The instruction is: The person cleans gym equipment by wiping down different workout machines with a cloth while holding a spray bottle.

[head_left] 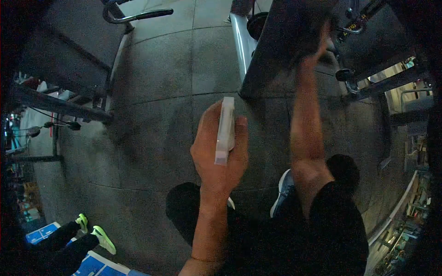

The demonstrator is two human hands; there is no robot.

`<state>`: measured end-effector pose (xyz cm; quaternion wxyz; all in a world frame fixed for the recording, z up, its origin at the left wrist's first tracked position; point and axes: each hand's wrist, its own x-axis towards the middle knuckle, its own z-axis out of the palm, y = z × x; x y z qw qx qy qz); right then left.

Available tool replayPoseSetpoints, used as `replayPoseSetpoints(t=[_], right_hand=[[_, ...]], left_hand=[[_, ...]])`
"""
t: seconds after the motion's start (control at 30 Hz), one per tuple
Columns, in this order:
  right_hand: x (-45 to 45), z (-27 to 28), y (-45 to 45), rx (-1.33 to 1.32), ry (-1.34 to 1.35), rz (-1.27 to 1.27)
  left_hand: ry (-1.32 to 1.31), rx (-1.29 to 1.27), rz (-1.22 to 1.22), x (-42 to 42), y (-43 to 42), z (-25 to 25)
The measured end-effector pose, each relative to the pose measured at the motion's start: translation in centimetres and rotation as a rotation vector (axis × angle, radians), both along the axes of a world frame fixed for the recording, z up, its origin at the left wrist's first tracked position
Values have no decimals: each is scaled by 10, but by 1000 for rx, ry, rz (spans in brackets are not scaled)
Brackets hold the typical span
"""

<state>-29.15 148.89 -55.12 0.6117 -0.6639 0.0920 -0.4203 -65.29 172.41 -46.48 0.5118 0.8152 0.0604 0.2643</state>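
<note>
My left hand (220, 142) is in the middle of the head view, its fingers and thumb wrapped round a thin whitish, partly clear object (225, 131) seen edge-on. What the object is cannot be made out. My right arm stretches forward to the upper right. My right hand (320, 48) is blurred by motion in front of a dark panel (276, 50), and its fingers are too smeared to read. Whether it touches the panel or holds anything cannot be told.
Gym machines with dark frames (64, 103) stand at the left, others at the right. A curved handle (142, 16) juts in at the top left. Another person's legs with bright yellow-green shoes (105, 239) are at the lower left, near blue-and-white panels (94, 267). Dark floor mats (156, 73) lie ahead.
</note>
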Motion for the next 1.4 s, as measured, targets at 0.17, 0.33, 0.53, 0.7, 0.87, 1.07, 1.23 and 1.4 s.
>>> replayPoseSetpoints(t=[0.17,0.33,0.53,0.7,0.87,1.07,1.23,1.4], right_hand=[[-7,185,-32,-198,-119,327],[-45,89,0,-257,-117,173],[-45,-250,-39,-185,428,339],[-62,-280,-37,-928,235,478],[-89,-140,0,-646,325,453],[-73,93,-2,-611,-62,334],[-21,178,-50,-408,-38,516],[-16,53,-22,-73,-34,340]], left_hand=[[64,-136,-24,1,1,7],[4,-3,15,-4,14,17],[-68,-37,13,-7,24,11],[-73,4,32,-12,20,7],[-41,-30,24,-16,15,8],[-75,-92,-23,-6,-5,-1],[98,-144,-127,0,-12,11],[21,-26,-48,7,-12,0]])
